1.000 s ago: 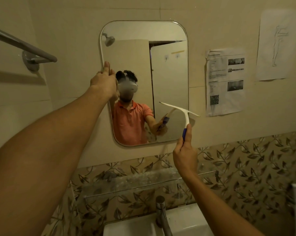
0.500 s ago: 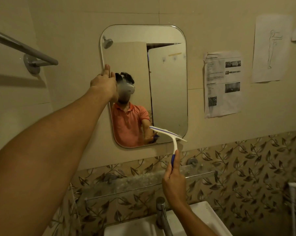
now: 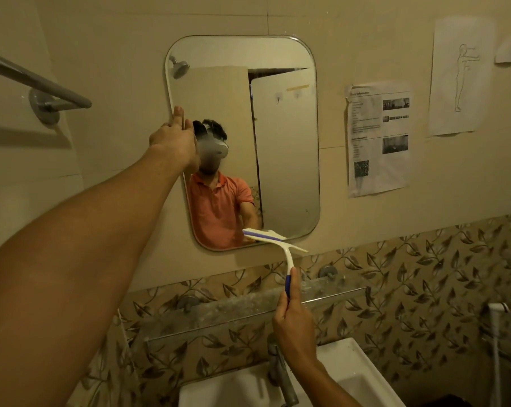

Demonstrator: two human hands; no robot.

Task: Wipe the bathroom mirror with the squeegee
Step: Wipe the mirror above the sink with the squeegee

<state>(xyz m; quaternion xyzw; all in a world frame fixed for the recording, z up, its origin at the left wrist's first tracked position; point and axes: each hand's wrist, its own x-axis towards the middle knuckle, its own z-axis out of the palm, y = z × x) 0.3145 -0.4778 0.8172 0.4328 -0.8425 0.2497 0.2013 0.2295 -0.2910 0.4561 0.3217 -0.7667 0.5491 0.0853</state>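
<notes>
So, the mirror (image 3: 286, 160) is steadied at its left edge by the left hand (image 3: 173, 142), fingers straight against it. Further right, the squeegee (image 3: 273, 237) has been dragged from mid-glass down to the bottom rim, its handle gripped by the right hand (image 3: 295, 324)'s curled fingers. That stroke looks finished; another strip is probably needed.

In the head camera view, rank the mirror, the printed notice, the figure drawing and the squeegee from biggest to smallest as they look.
1. mirror
2. printed notice and figure drawing: they look about alike, so not ranked
3. squeegee, smallest, though nearer the camera
</notes>
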